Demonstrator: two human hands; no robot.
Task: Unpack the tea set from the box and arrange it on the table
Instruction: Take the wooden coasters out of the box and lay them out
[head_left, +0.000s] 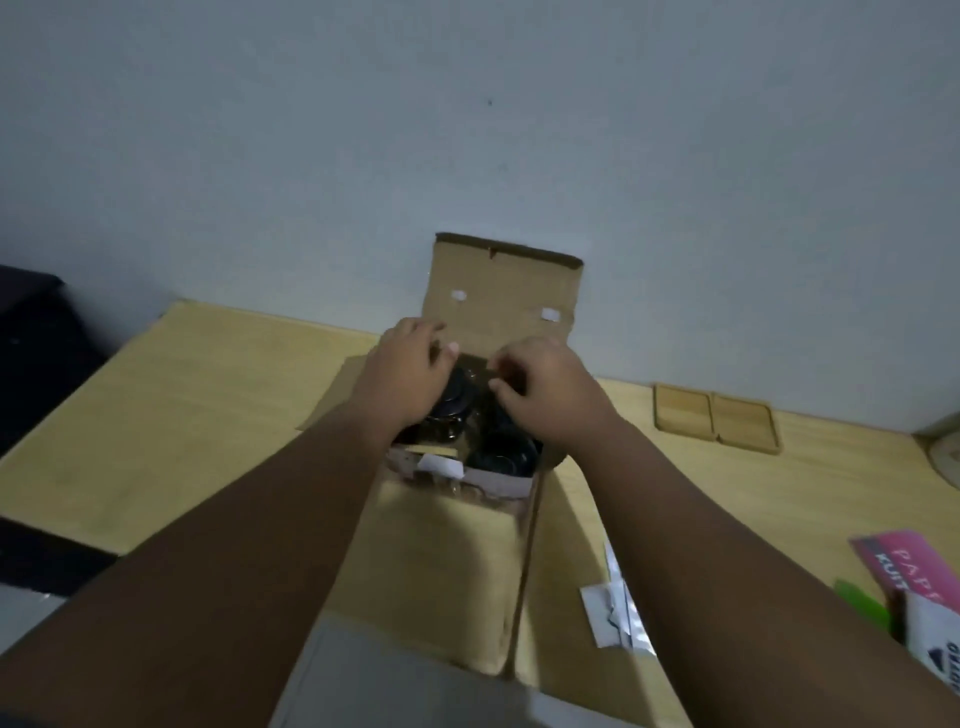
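Observation:
An open cardboard box (452, 561) lies on the light wooden table (197, 415), its lid flap (501, 291) standing up against the wall. Inside, at the far end, sit dark glass tea pieces: one round piece (457, 402) on the left and another (506, 454) on the right, above a strip of printed inner packing (493, 483). My left hand (410, 369) reaches over the left piece with fingers spread and thumb raised. My right hand (545, 397) hovers over the right piece with fingers curled; what they pinch is hidden.
Two small wooden trays (683, 408) (745, 423) lie side by side at the back right. A clear plastic wrapper (615, 608) sits right of the box, with a pink booklet (914, 566) and a green item (860, 603) further right. Dark furniture (31, 353) stands at the left.

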